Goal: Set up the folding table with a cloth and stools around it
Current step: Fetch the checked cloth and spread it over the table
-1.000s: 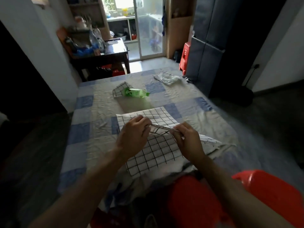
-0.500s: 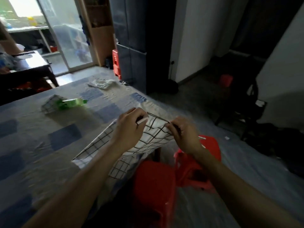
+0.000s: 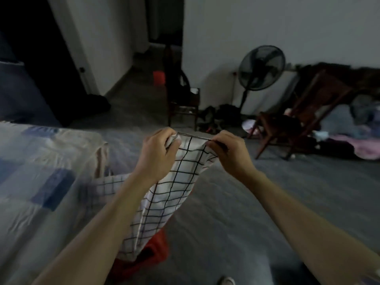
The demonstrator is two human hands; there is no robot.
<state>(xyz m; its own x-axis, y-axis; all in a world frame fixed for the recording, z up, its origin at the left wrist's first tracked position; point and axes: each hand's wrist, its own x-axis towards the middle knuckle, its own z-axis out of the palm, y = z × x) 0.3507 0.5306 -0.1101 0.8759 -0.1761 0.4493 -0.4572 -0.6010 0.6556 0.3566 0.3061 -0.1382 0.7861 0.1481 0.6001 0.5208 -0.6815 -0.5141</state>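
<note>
A white cloth with a black grid (image 3: 176,188) hangs in the air in front of me, off the table's right edge. My left hand (image 3: 158,155) grips its top edge on the left and my right hand (image 3: 228,153) pinches the same edge on the right, a short span apart. The cloth's lower end trails down over a red stool (image 3: 152,251) beside the table. The table (image 3: 41,182), covered in a blue and beige checked sheet, fills the left of the view.
A standing fan (image 3: 261,68) is by the far wall. A wooden reclining chair (image 3: 304,118) with piled clothes sits to the right, a small dark chair (image 3: 183,105) near the doorway. Grey floor lies ahead.
Both hands lifted the grid cloth off the table and carried it to the right, past the table's edge. My view turned right, away from the bright doorway, toward the fan and chair.
</note>
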